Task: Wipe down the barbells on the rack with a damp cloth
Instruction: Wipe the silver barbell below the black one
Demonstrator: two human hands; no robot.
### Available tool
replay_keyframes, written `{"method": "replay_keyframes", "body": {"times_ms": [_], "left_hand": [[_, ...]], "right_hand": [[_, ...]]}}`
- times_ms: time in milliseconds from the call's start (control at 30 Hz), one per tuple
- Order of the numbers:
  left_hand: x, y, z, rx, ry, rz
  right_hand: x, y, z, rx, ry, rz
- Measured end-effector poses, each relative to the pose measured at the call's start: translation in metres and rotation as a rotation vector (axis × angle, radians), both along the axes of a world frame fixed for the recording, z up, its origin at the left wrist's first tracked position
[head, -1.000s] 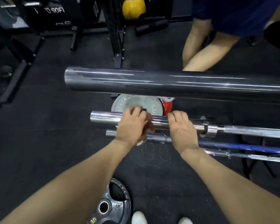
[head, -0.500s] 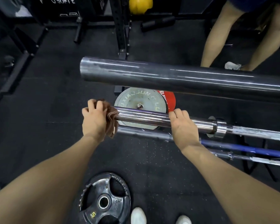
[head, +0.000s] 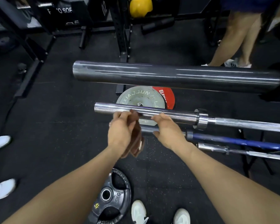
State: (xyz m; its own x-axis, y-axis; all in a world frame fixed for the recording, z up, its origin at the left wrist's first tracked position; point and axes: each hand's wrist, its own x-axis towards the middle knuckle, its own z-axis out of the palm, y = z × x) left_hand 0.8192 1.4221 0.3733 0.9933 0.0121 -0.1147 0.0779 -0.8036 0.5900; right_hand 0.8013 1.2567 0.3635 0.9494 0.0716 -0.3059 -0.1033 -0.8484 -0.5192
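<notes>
Holding a folded brown cloth (head: 134,139), the left hand (head: 122,135) is curling its grip around the fabric, whose top edge is touching the chrome barbell sleeve (head: 145,112) while the rest is hanging below. At three o'clock of it the right hand (head: 166,130) is reaching to the same sleeve, fingers loosely bent, fingertips (head: 154,118) touching the underside; whether they are closing around it I cannot tell. Just below is lying a darker sleeve end (head: 148,129) leading to a blue bar (head: 233,140), with another chrome bar (head: 242,150) at four o'clock. At twelve o'clock a thick dark sleeve (head: 176,76) is crossing the view. Behind the chrome sleeve a grey plate (head: 141,97) is reading "XIAOJUN", beside a red plate (head: 166,96) with partly hidden white lettering. On the floor at six o'clock a black plate (head: 111,199) is showing "5KG" and a yellow "5". A yellow kettlebell (head: 141,6) is sitting far at twelve o'clock.
</notes>
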Motion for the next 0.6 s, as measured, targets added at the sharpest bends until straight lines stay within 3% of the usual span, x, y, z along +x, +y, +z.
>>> {"method": "replay_keyframes", "body": {"times_ms": [133, 267, 467, 600], "left_hand": [[0.002, -0.070, 0.017, -0.152, -0.063, -0.058], [-0.007, -0.138, 0.023, -0.236, -0.023, -0.041], [-0.016, -0.227, 0.023, -0.529, 0.231, -0.098], [-0.003, -0.229, 0.019, -0.342, 0.089, -0.150]], "right_hand": [[-0.023, -0.033, 0.017, 0.324, 0.008, -0.028], [-0.048, -0.084, 0.036, 0.478, 0.148, -0.071], [-0.072, -0.163, 0.026, 0.342, -0.050, -0.393], [-0.064, -0.191, 0.011, 0.262, -0.111, -0.541]]}}
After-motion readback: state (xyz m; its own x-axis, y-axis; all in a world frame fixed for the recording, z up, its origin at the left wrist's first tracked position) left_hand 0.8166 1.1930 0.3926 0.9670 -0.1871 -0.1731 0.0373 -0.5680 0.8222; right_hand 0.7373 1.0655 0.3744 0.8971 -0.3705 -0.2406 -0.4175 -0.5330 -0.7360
